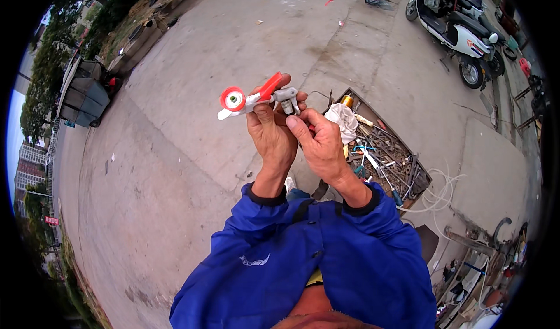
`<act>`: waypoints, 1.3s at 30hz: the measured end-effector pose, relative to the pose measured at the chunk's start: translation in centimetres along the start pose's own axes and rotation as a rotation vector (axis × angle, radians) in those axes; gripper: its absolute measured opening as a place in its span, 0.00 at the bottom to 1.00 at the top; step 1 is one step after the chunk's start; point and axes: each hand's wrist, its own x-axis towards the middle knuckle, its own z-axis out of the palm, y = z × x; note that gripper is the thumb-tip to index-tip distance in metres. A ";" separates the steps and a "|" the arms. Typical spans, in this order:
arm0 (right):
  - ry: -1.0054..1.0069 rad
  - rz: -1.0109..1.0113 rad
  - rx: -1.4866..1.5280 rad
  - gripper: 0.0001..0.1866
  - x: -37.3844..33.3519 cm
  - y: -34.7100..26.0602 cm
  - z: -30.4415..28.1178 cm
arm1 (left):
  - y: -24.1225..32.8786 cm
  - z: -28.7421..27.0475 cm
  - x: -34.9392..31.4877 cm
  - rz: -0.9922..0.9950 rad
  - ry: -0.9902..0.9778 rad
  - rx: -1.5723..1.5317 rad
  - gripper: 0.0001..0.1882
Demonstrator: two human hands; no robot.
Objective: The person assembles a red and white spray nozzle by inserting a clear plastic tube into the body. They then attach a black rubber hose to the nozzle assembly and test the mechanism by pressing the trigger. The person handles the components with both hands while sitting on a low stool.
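Note:
Held up in front of me is a grey metal fitting [286, 97] with a red lever [270, 87], which looks like a valve or tap. My left hand [273, 135] is closed around it from below and behind. At its left end shows a round red-rimmed piece with a white face [234, 99], perhaps a tape spool; whether it is joined to the fitting I cannot tell. My right hand [322, 144] is closed beside the fitting, thumb and forefinger pinched near its lower end. A bit of red shows at those fingers, but what they grip is mostly hidden.
Right of my hands, a tray [401, 137] on the ground holds many tools and a white cloth [343, 122]. Clear tubing [438, 190] coils beside it. A white scooter [466, 42] stands at far right, a three-wheeled vehicle [84, 93] at far left. Clutter lies lower right.

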 end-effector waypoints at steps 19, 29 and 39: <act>0.084 0.008 0.188 0.17 -0.1 1.8 0.3 | -1.3 -0.2 0.2 -0.051 -0.019 -0.158 0.24; 0.335 0.057 -0.844 0.17 -5.3 16.7 -14.7 | -0.8 -1.1 1.0 -0.005 -0.059 -0.183 0.22; -0.170 0.527 -1.383 0.28 -19.7 31.5 -20.2 | -0.8 -0.8 0.6 -0.025 -0.068 -0.193 0.21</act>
